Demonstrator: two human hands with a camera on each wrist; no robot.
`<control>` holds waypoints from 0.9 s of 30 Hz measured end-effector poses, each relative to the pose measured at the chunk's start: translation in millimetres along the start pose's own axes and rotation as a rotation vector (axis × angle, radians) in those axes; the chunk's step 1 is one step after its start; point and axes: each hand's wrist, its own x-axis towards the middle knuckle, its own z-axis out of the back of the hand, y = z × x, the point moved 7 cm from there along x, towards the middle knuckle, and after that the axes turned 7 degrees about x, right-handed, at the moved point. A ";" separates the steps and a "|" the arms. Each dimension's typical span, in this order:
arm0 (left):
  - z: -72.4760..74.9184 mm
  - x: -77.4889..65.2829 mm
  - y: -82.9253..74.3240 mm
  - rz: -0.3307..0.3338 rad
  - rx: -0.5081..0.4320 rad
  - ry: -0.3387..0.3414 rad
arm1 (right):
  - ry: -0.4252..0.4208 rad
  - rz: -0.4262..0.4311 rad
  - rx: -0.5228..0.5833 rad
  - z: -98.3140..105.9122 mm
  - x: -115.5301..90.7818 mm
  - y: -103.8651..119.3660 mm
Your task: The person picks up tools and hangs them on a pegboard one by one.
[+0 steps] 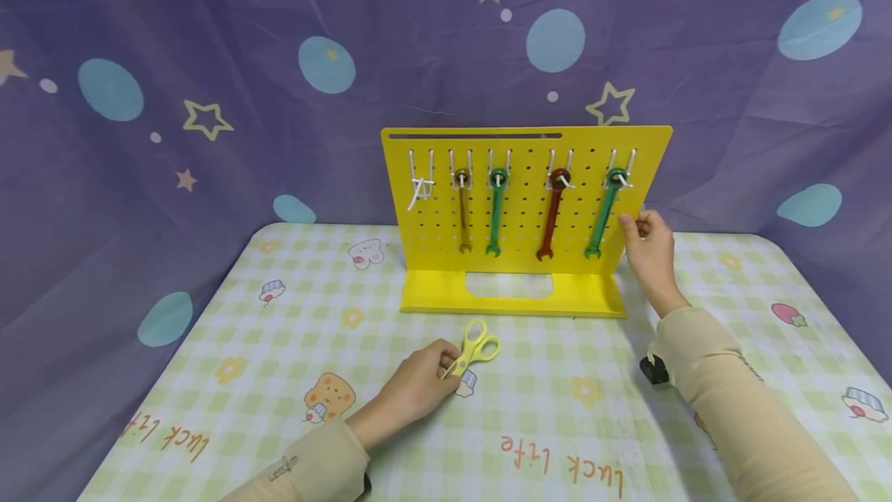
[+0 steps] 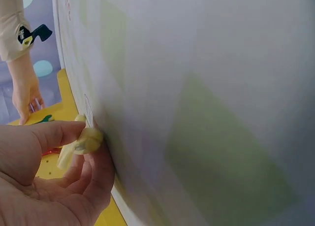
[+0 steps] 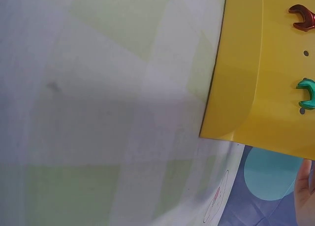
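Observation:
My left hand [image 1: 420,382] pinches a pair of small yellow scissors [image 1: 471,353] between thumb and fingers, low over the tablecloth. The handle loops point away toward the board, and the fingers cover much of the blade end. In the left wrist view the scissors [image 2: 88,140] are partly hidden by the thumb. My right hand [image 1: 650,252] grips the right edge of a yellow pegboard [image 1: 516,211], thumb at the front. A gold wrench [image 1: 464,215], two green wrenches [image 1: 495,215] and a red wrench [image 1: 552,215] hang on its white hooks.
The leftmost white hook [image 1: 421,186] carries no wrench. The board's base [image 1: 446,302] stands on a green-and-white checked tablecloth [image 1: 293,347] toward the back. Behind the table hangs a purple curtain [image 1: 432,37]. A black wrist device [image 1: 654,369] shows at the right sleeve.

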 end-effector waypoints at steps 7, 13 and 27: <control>7.2 1.4 10.2 0.020 -0.094 -0.023 | 0.004 -0.005 -0.002 -0.2 -0.5 0.8; 21.8 3.5 18.4 0.044 -0.136 -0.115 | 0.004 -0.010 -0.009 -0.1 -0.4 0.3; 62.3 11.7 25.1 0.069 -0.243 -0.281 | 0.008 -0.012 -0.009 -0.6 -0.6 -0.9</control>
